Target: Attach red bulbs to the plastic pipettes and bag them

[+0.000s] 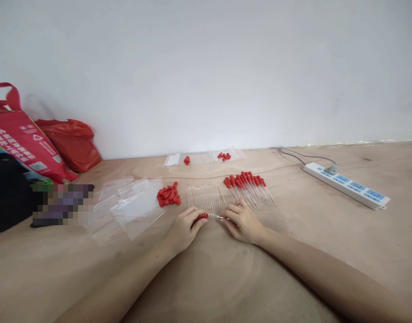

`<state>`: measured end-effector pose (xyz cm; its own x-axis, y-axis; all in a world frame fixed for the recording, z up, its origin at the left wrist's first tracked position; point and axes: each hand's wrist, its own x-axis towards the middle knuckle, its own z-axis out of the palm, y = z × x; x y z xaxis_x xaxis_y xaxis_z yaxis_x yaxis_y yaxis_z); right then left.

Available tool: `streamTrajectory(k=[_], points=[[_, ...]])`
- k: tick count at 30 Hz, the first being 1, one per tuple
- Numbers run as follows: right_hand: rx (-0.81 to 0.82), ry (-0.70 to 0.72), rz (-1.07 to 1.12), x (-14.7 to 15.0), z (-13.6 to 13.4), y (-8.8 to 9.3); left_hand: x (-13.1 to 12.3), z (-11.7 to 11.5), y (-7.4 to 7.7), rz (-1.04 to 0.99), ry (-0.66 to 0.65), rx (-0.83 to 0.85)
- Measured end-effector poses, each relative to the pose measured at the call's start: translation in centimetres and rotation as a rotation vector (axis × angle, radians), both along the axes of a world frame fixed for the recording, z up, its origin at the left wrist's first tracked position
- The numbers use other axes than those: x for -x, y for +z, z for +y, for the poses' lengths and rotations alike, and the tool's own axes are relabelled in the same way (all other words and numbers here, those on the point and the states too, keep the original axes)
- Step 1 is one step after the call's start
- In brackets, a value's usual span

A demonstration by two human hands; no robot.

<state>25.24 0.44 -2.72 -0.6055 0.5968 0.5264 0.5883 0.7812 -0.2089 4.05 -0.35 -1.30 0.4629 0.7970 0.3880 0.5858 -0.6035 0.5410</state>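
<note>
Between finger and thumb my left hand [187,229] pinches a red rubber bulb [203,216]. My right hand [242,222] is closed on a clear glass dropper tube [215,216], whose left end meets the bulb. Whether the tube sits inside the bulb I cannot tell, as fingers cover part of it. Just beyond my hands lies a row of bare glass tubes [202,196]. Left of that row is a heap of loose red bulbs [168,195]. Several droppers with red bulbs fitted [249,186] lie side by side beyond my right hand.
Clear zip bags [135,206] lie flat at the left, beside a blurred-out dark object [64,204]. Red bags [69,141] stand against the wall. More bulbs [224,156] and tubes lie at the back. A power strip [347,185] with a grey cable is at the right.
</note>
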Motion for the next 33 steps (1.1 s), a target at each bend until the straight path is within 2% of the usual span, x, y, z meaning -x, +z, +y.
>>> streamTrajectory(k=[16,26,33], points=[[0.029,0.087,-0.037,-0.3,0.5,0.4,0.1,-0.4,0.5,0.196,-0.119,-0.089],[-0.019,0.037,-0.097,0.2,-0.2,0.6,0.2,-0.2,0.0,0.175,-0.123,-0.133],[0.026,0.058,-0.093,0.7,-0.2,0.5,0.0,-0.4,0.1,0.198,-0.155,-0.207]])
